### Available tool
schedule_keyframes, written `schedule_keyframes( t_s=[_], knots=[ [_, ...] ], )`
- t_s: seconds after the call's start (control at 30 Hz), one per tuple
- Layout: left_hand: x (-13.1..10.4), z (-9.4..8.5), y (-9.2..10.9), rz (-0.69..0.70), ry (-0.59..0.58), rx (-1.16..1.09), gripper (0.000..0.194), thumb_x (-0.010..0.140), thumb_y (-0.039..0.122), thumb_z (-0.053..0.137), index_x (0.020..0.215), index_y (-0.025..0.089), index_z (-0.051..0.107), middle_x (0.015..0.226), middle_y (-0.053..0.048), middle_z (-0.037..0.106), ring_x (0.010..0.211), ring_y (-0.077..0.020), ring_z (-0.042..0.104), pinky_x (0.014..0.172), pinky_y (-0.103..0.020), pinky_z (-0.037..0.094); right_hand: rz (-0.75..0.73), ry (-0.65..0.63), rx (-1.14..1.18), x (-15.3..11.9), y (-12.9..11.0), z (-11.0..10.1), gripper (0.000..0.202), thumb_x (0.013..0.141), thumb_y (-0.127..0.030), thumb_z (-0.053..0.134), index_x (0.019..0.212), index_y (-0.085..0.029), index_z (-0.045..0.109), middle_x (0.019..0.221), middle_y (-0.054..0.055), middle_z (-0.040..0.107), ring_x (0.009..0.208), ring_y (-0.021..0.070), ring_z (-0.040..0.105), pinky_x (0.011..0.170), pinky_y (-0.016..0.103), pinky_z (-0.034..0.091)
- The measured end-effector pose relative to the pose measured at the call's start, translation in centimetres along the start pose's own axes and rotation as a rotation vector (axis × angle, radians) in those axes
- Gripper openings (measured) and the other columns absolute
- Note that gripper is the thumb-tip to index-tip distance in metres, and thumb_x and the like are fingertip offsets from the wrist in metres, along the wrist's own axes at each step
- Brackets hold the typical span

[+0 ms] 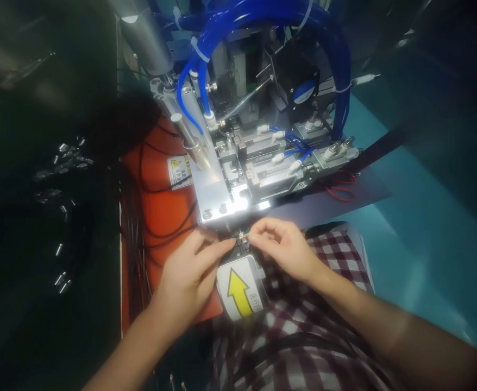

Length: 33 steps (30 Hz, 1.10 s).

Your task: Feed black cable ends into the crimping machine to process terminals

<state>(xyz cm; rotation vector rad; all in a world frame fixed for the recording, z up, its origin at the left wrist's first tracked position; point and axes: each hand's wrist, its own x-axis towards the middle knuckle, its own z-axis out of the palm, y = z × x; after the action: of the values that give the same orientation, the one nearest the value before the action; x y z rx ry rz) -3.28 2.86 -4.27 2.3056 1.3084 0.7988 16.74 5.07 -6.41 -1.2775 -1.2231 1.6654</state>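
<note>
Fingers (251,234) of both hands pinching thin wire (244,235) near machine (216,190).

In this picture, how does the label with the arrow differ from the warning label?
The arrow label looks clearly larger; the warning label is small. The arrow label shows one big yellow arrow, while the warning label has a small yellow triangle. The arrow label is nearer to the person, the warning label farther away, on the orange surface. Both have a white ground and printed characters.
</note>
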Motion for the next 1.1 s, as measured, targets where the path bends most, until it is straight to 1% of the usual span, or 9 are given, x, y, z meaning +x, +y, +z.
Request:
schedule_keyframes(
  t_s=[0.17, 0.3, 0.37, 0.47, 0.57, 0.67, 0.83, 0.93, 1.1],
  knots=[
    [-0.1, 0.0, 0.0, 0.025, -0.005, 0.007, 0.029, 0.087, 0.005, 0.050, 0.106, 0.018, 0.068, 0.091, -0.005, 0.058, 0.083, -0.0140, 0.059, 0.069, -0.021, 0.048, -0.011, -0.010, 0.013, 0.1, -0.1, 0.0, 0.013, 0.080, -0.027, 0.065, 0.072, -0.016, 0.061, 0.066, -0.001, 0.058, 0.058, 0.0112, 0.051, 0.055, 0.024, 0.042],
    [-0.3, 0.1, 0.0, 0.000, 0.006, 0.029, 0.030, 0.087, 0.004, 0.050, 0.107, 0.019, 0.066, 0.093, -0.006, 0.057, 0.085, -0.0150, 0.059, 0.070, -0.023, 0.048, -0.043, -0.018, -0.018, 0.2, -0.1, -0.1, 0.010, 0.080, -0.022, 0.064, 0.072, -0.016, 0.062, 0.064, -0.003, 0.056, 0.054, 0.0093, 0.047, 0.053, 0.023, 0.041],
    [-0.4, 0.1, 0.0, 0.008, 0.004, 0.048, 0.030, 0.087, 0.004, 0.050, 0.107, 0.019, 0.066, 0.093, -0.006, 0.057, 0.085, -0.0154, 0.059, 0.070, -0.023, 0.048, -0.044, -0.024, -0.022, 0.3, -0.1, -0.1, 0.009, 0.080, -0.021, 0.064, 0.072, -0.016, 0.062, 0.063, -0.004, 0.056, 0.052, 0.0087, 0.046, 0.052, 0.023, 0.039],
    [-0.4, 0.1, -0.1, 0.040, -0.021, 0.104, 0.030, 0.086, 0.004, 0.049, 0.108, 0.016, 0.066, 0.092, -0.007, 0.057, 0.084, -0.0163, 0.059, 0.069, -0.024, 0.048, -0.016, -0.028, -0.008, 0.4, 0.0, -0.2, 0.010, 0.079, -0.022, 0.065, 0.072, -0.016, 0.062, 0.065, -0.003, 0.058, 0.054, 0.0093, 0.047, 0.052, 0.023, 0.038],
    [-0.2, -0.1, -0.1, 0.070, -0.051, 0.160, 0.030, 0.086, 0.003, 0.047, 0.108, 0.012, 0.066, 0.090, -0.008, 0.057, 0.081, -0.0168, 0.059, 0.067, -0.025, 0.048, 0.043, -0.029, 0.053, 0.5, 0.2, -0.1, 0.012, 0.079, -0.025, 0.066, 0.073, -0.015, 0.062, 0.065, -0.001, 0.059, 0.054, 0.0099, 0.048, 0.051, 0.023, 0.037],
    [-0.1, -0.2, -0.2, 0.097, -0.079, 0.203, 0.030, 0.087, 0.003, 0.045, 0.108, 0.011, 0.066, 0.088, -0.009, 0.056, 0.079, -0.0169, 0.058, 0.064, -0.026, 0.048, 0.093, -0.041, 0.116, 0.5, 0.2, 0.0, 0.014, 0.079, -0.026, 0.066, 0.073, -0.014, 0.061, 0.062, -0.003, 0.056, 0.051, 0.0083, 0.045, 0.049, 0.022, 0.033],
    [0.1, -0.4, -0.2, 0.106, -0.102, 0.230, 0.029, 0.089, 0.004, 0.044, 0.107, 0.011, 0.066, 0.087, -0.008, 0.056, 0.077, -0.0161, 0.057, 0.062, -0.025, 0.049, 0.101, -0.074, 0.095, 0.8, -0.3, -0.2, 0.013, 0.077, -0.023, 0.066, 0.070, -0.014, 0.060, 0.052, -0.007, 0.049, 0.046, 0.0064, 0.040, 0.045, 0.020, 0.029],
    [0.0, -0.4, -0.3, 0.094, -0.111, 0.207, 0.029, 0.089, 0.003, 0.044, 0.107, 0.011, 0.065, 0.089, -0.008, 0.056, 0.079, -0.0155, 0.056, 0.064, -0.024, 0.049, 0.110, -0.098, 0.075, 1.2, -0.4, -0.4, 0.011, 0.075, -0.021, 0.066, 0.070, -0.014, 0.060, 0.049, -0.007, 0.049, 0.045, 0.0066, 0.041, 0.045, 0.020, 0.031],
    [0.1, -0.4, -0.3, 0.088, -0.116, 0.194, 0.029, 0.089, 0.003, 0.043, 0.107, 0.011, 0.065, 0.091, -0.007, 0.056, 0.081, -0.0147, 0.056, 0.065, -0.023, 0.048, 0.101, -0.115, 0.007, 1.5, -0.3, -0.8, 0.009, 0.076, -0.020, 0.065, 0.072, -0.013, 0.061, 0.051, -0.005, 0.053, 0.049, 0.0085, 0.046, 0.048, 0.021, 0.036]
  ],
)
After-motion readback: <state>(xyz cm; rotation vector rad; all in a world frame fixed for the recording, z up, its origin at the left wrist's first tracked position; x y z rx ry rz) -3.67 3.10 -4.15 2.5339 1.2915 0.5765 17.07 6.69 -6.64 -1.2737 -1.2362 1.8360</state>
